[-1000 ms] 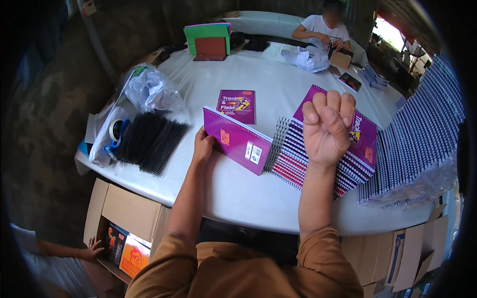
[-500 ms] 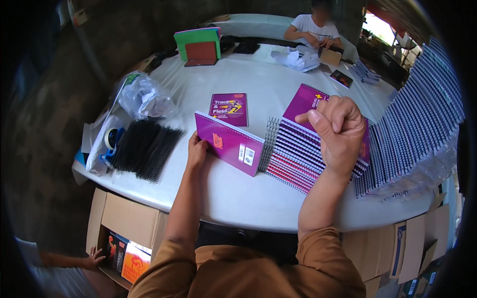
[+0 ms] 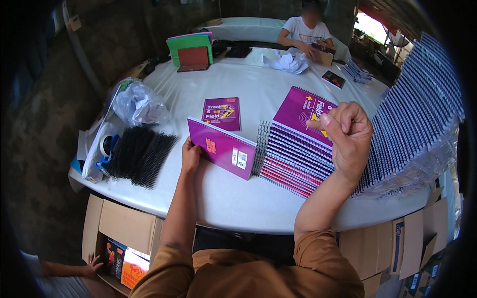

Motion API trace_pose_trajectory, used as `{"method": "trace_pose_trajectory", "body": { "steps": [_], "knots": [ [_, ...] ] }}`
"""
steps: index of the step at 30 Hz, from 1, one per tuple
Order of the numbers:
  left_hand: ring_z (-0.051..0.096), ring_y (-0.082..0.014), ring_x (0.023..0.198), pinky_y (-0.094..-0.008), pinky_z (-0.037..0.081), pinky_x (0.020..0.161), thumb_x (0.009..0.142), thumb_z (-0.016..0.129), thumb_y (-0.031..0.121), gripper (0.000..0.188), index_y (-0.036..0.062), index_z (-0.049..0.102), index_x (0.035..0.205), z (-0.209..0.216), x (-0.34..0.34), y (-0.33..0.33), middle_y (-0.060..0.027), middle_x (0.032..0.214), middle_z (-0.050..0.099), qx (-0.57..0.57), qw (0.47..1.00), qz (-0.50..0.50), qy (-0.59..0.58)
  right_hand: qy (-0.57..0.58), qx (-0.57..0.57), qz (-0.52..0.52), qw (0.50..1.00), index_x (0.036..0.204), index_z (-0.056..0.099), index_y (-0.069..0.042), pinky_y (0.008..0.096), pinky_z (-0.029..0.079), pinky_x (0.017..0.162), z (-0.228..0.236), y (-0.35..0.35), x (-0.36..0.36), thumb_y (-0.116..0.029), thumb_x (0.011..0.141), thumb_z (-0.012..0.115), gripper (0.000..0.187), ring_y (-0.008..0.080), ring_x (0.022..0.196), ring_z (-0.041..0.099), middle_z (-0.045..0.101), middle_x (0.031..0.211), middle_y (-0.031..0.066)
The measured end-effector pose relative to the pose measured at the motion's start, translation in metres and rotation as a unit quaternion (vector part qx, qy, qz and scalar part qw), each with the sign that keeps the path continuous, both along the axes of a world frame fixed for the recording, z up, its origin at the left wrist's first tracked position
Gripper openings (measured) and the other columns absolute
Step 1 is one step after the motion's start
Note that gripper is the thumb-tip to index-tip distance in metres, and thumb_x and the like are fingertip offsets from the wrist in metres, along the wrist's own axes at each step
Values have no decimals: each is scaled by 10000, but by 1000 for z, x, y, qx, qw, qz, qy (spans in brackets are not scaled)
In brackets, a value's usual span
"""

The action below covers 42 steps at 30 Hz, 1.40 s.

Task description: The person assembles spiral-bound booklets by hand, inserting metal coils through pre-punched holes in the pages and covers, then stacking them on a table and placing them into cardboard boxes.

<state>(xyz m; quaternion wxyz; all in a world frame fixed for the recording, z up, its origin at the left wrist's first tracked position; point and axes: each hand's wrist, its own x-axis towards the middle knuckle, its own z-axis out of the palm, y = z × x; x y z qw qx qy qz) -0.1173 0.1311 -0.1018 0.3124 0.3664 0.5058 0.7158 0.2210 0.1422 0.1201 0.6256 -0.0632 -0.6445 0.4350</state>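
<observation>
My left hand (image 3: 191, 156) grips the left edge of a purple spiral notebook (image 3: 218, 146), tilted up with its back cover toward me. Its coil holes run along the top edge. My right hand (image 3: 352, 131) is raised above a stack of purple notebooks (image 3: 296, 149), with its fingers curled and the thumb against them. Whether something small is pinched there I cannot make out. The stack's coils face me, and part of its top cover is hidden behind that hand. Beyond the held notebook, a purple cover (image 3: 221, 114) lies flat on the table.
Black plastic coils (image 3: 141, 156) lie left, beside a blue tape dispenser (image 3: 106, 149) and a clear bag (image 3: 139, 102). A tall notebook pile (image 3: 412, 124) leans at right. Open cartons (image 3: 124, 223) stand below the table edge. Another person (image 3: 308, 35) sits across; a bystander's hand (image 3: 93, 264) touches a carton.
My right hand has moved slightly right and down, its fingers still curled. The view has shifted a little. My left hand keeps hold of the notebook.
</observation>
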Motion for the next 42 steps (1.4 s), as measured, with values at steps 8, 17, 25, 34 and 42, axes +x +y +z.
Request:
{"method": "trace_pose_trajectory", "body": {
  "steps": [8, 17, 25, 34, 42],
  "knots": [
    [488, -71, 634, -191, 364, 573, 658, 392, -87, 294, 30, 560, 870, 5, 5, -3, -3, 761, 586, -1, 1000, 2, -6, -6, -4, -63, 998, 668, 410, -55, 260, 567, 669, -4, 5, 4, 81, 800, 598, 267, 36, 606, 514, 437, 639, -21],
    [515, -82, 668, -191, 379, 585, 638, 387, -82, 332, 16, 568, 898, 2, 3, -2, -13, 797, 604, -7, 1000, 1, 5, -2, -10, -98, 995, 671, 402, -52, 250, 550, 687, -3, 5, 3, 94, 791, 600, 274, 30, 618, 498, 425, 640, -28],
    [507, -85, 647, -193, 381, 574, 648, 382, -102, 350, 2, 556, 933, 4, 3, -1, -12, 787, 583, 3, 1000, -4, -1, -18, 14, -124, 992, 662, 385, -67, 255, 481, 798, -3, 4, 2, 96, 793, 607, 305, 8, 625, 402, 385, 655, -49],
    [487, -71, 635, -194, 367, 573, 675, 402, -66, 294, 31, 561, 903, 9, 10, -4, 2, 765, 583, -8, 1000, 4, 7, -108, -8, -97, 989, 1090, 564, 12, 285, 437, 893, -2, -10, -17, -19, 746, 687, 366, 143, 975, 569, 612, 996, 79],
    [506, -75, 630, -194, 379, 571, 681, 405, -65, 296, 32, 570, 906, 1, 0, 1, -5, 770, 597, 12, 1000, -28, 4, -422, 258, -280, 823, 1197, 505, 44, 425, 288, 1036, -78, -23, -103, -91, 718, 658, 521, 334, 1082, 514, 584, 1109, 189]
  ]
}}
